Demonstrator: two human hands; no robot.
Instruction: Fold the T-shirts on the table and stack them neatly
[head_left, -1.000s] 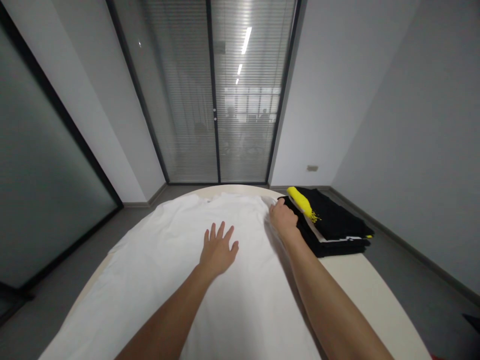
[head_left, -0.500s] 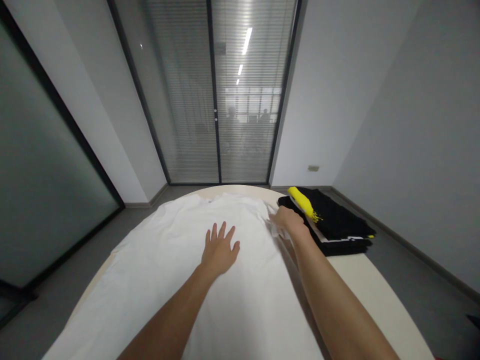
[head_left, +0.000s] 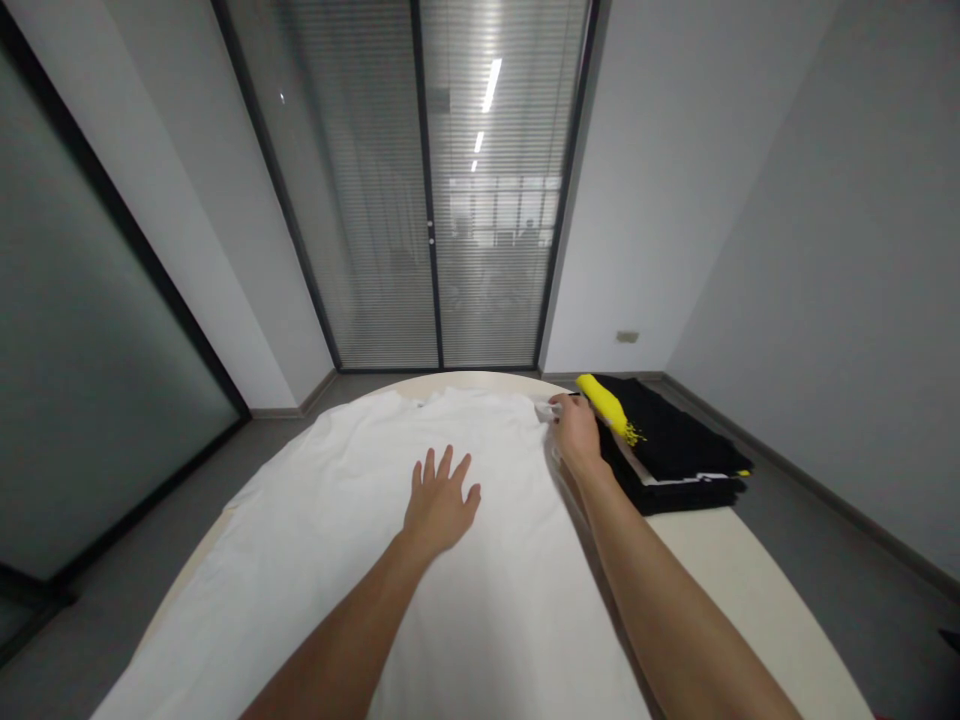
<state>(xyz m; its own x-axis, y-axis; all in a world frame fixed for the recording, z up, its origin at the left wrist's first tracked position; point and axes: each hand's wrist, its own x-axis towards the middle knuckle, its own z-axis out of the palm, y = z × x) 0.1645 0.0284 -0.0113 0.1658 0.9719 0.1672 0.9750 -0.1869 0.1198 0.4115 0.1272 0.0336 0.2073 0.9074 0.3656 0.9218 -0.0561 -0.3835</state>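
Observation:
A white T-shirt (head_left: pixel 337 520) lies spread across the round table, its neckline toward the far edge. My left hand (head_left: pixel 441 505) rests flat on the middle of the shirt with its fingers spread. At the shirt's far right side, my right hand (head_left: pixel 577 432) is closed on a bunched bit of the white fabric, apparently the sleeve. Its fingertips pinch the cloth just left of a stack of folded black clothes (head_left: pixel 675 430).
The pale round table (head_left: pixel 739 580) shows its bare top at the right front. A bright yellow patch (head_left: pixel 606 404) lies on the black stack. Beyond the table stand a glass partition with blinds (head_left: pixel 495 280) and a white wall (head_left: pixel 645 200).
My right hand has moved slightly away from me and turned, its fingers now pinching the fabric near the sleeve. The left hand stays flat in place.

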